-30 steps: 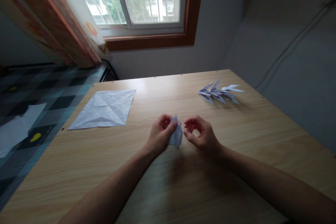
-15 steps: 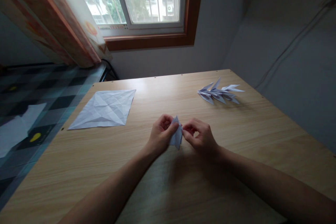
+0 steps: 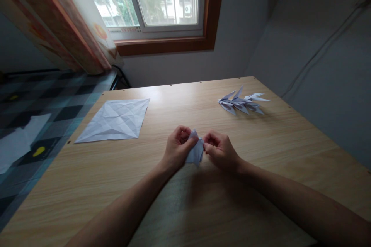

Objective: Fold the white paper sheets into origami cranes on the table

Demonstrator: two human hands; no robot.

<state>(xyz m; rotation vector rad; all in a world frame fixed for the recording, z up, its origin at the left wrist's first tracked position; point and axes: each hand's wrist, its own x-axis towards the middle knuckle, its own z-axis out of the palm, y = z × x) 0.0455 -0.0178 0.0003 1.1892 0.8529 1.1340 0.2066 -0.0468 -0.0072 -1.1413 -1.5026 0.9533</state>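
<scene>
A small piece of folded white paper (image 3: 196, 153) is held above the middle of the table. My left hand (image 3: 179, 144) is closed on it, the thumb pressing its near face while the other fingers curl behind. At the paper's right edge, my right hand (image 3: 220, 149) pinches with thumb and forefinger. The part of the paper between those fingertips is hardly visible. Upper and lower points of the paper stick out past the left thumb.
On the wooden table (image 3: 121, 197) a creased white paper sheet (image 3: 116, 119) lies at the left, and a spiky folded-paper piece (image 3: 242, 103) at the back right. White paper (image 3: 17, 142) rests on a checked cloth (image 3: 66, 92) beyond the left edge.
The folded paper has turned slightly and shows more of its face. My right hand has shifted a little, its fingertips slightly lower along the paper's right edge.
</scene>
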